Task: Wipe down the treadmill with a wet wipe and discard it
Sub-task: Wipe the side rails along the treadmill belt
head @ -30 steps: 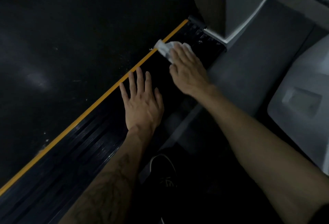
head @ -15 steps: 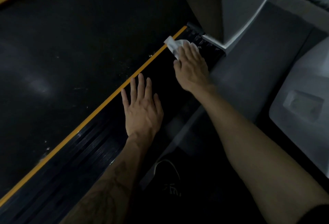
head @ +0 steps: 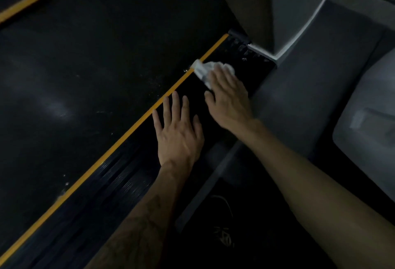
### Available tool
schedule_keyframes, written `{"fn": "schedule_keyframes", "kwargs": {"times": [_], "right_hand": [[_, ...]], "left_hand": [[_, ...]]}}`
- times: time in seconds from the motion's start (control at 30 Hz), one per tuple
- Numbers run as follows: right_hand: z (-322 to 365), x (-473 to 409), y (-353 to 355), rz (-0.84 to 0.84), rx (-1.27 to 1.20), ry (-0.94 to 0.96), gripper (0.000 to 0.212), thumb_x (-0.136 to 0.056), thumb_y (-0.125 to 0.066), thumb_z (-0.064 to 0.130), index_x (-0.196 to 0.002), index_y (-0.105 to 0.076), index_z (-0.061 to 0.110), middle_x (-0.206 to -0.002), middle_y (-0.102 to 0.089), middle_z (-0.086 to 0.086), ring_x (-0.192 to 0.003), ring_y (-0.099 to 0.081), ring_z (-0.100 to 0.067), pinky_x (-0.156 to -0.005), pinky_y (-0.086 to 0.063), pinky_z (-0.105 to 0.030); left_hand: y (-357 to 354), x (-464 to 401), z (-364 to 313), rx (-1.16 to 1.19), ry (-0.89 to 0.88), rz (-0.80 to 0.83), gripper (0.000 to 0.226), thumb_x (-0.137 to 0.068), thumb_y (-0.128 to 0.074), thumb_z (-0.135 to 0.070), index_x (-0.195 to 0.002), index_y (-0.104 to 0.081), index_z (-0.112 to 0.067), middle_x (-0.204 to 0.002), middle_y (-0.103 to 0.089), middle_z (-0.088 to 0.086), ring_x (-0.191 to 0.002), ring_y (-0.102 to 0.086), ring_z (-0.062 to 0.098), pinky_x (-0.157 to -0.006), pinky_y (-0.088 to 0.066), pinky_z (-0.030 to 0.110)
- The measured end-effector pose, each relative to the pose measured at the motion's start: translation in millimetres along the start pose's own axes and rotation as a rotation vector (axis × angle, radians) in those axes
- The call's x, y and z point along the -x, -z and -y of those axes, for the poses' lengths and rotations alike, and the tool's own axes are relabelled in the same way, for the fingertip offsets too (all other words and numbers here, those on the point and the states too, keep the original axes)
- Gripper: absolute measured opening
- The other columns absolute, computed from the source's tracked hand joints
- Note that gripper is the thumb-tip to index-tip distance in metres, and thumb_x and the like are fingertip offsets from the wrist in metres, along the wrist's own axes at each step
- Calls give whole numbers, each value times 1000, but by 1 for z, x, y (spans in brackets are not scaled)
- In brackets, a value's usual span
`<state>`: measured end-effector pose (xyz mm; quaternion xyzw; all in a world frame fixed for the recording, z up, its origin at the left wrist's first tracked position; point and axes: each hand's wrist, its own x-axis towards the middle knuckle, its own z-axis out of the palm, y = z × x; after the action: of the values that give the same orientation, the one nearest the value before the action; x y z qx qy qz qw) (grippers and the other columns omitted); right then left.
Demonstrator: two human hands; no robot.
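Right hand presses the wet wipe flat along the treadmill side rail, lengthwise beside the yellow stripe; left hand rests open nearby.

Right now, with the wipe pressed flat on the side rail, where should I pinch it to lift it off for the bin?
Pinch the wet wipe at its bunched free corner by the orange stripe, coming from the belt side. The right hand covers the rest, and that raised fold gives fingers something to close on.

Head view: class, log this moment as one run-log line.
right hand presses wet wipe on treadmill side rail | left hand flat on rail | wipe not discarded
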<state>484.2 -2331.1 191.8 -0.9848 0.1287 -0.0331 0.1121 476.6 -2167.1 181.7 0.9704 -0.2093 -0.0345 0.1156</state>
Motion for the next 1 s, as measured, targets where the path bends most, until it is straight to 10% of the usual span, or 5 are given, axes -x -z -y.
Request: {"fn": "schedule_keyframes", "kwargs": {"times": [1.0], "right_hand": [[-10, -63, 5, 63, 2, -13, 63, -109, -29, 44, -164, -14, 16, -173, -8, -4, -159, -3, -23, -128, -13, -46]], "left_hand": [[-1, -7, -4, -3, -54, -10, 65, -105, -5, -42, -165, -12, -17, -173, 2, 6, -159, 10, 22, -129, 1, 51]]}}
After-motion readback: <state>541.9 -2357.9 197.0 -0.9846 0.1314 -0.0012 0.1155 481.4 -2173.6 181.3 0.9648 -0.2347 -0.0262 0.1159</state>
